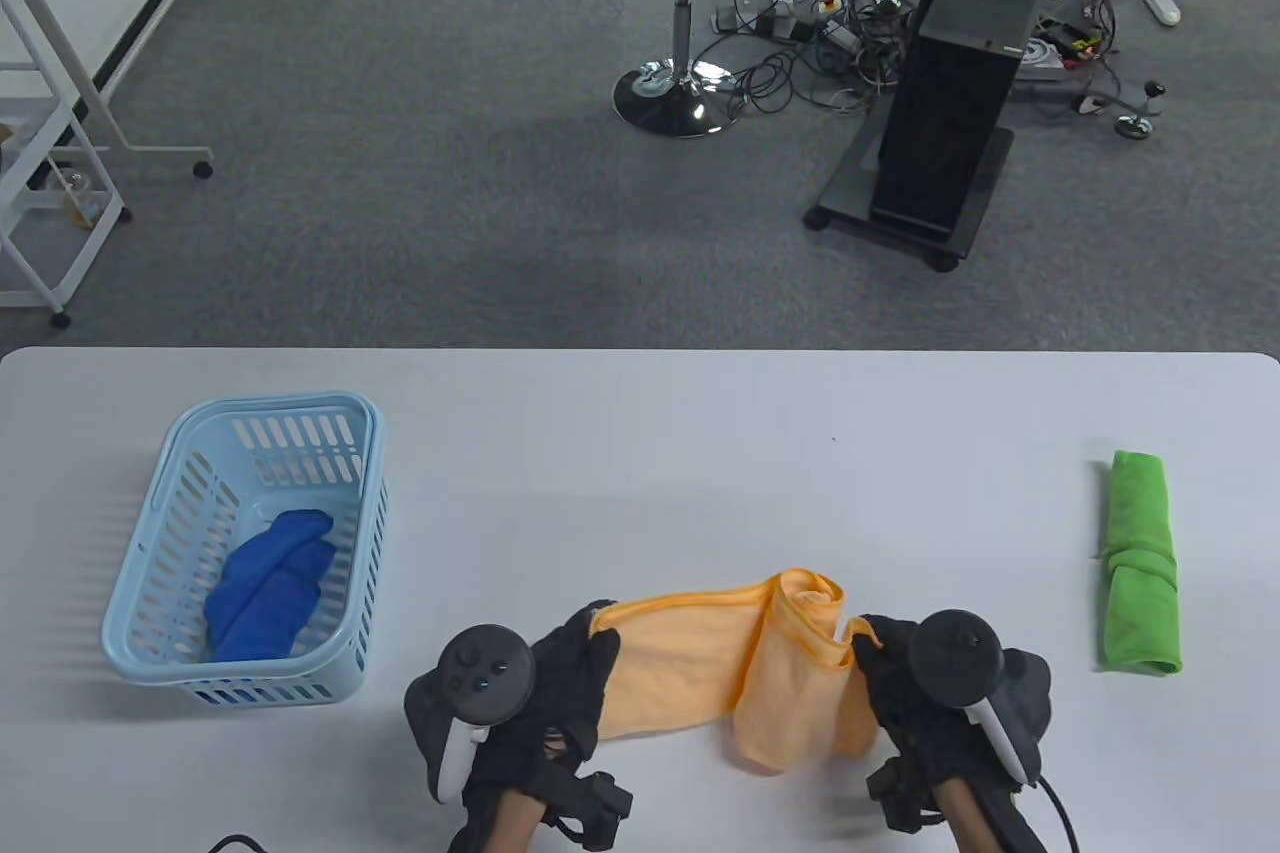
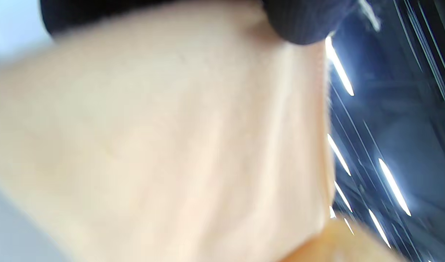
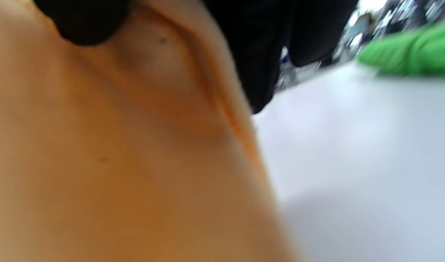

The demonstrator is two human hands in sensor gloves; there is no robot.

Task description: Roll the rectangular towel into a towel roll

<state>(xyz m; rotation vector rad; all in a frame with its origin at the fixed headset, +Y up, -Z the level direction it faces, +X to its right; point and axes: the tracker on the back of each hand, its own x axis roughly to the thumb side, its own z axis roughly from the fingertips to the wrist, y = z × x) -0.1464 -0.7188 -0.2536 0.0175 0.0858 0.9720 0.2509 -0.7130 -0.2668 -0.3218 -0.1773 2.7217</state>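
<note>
Towel point(image 1: 700, 663), orange, hangs between left hand point(image 1: 540, 693) and right hand point(image 1: 930, 693), each pinching one end.

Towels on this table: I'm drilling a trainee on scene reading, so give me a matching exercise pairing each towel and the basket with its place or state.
Things:
1. orange towel
2. green towel
3. blue towel
4. basket

Places or states:
A. rolled, lying alone at the table's right
B. inside the basket
C. held at both ends by the gloved hands
D. standing at the table's left

Pairs: 1-C, 2-A, 3-B, 4-D
</note>
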